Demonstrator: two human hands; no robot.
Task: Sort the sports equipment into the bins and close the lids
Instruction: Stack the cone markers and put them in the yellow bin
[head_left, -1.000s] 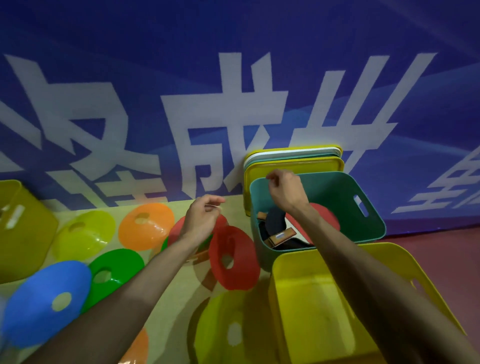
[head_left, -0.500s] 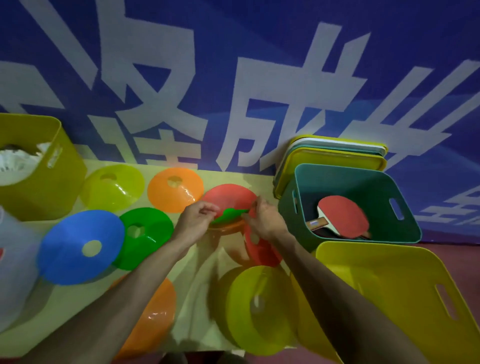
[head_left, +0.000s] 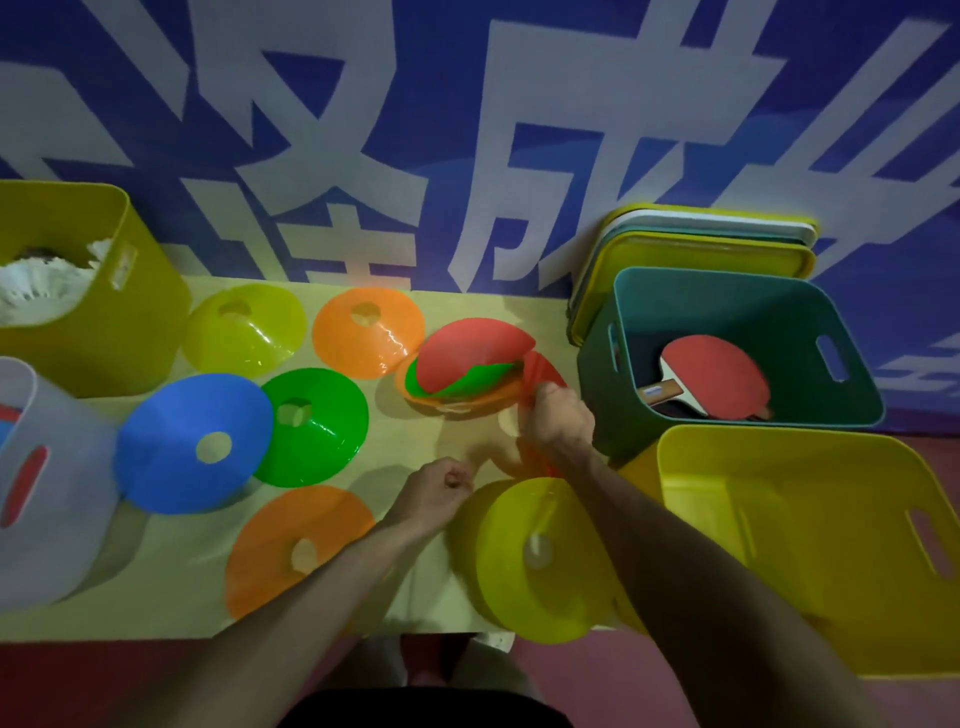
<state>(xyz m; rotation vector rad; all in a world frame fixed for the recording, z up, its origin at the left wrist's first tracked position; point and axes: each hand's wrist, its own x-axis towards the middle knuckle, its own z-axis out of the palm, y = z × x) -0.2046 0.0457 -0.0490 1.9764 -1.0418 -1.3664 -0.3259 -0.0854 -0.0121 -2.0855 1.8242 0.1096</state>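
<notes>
My right hand (head_left: 560, 422) has a red disc cone (head_left: 543, 370) pinched by its rim. The cone stands on edge, just right of the small cone stack (head_left: 467, 364), where a red cone sits tilted over a green one on an orange one. My left hand (head_left: 441, 484) is low over the desk (head_left: 171, 597) with its fingers curled in. I can't tell whether they catch the rim of the yellow cone (head_left: 540, 556) just beside it.

I read this step as nesting the loose cones before binning them. To do it well, I'd lay the red cone flat, centre its hole over the stack and let it drop on squarely. The top red cone is already askew, so I'd use my left hand to steady and true up the stack first. These are thin, slippery plastic, and a skewed pile would slide apart when lifted.

More cones lie apart on the desk:

- a near orange cone (head_left: 296, 551)
- a blue cone (head_left: 192, 441)
- a green cone (head_left: 311, 426)
- a lime cone (head_left: 244, 330)
- a far orange cone (head_left: 366, 332)

The empty yellow bin (head_left: 805, 545) at my right looks like the natural home for the set. The teal bin (head_left: 727, 280) behind it holds a table-tennis paddle (head_left: 714, 382). The lids (head_left: 701, 244) lean on the wall behind, so no bin is closed yet.
</notes>
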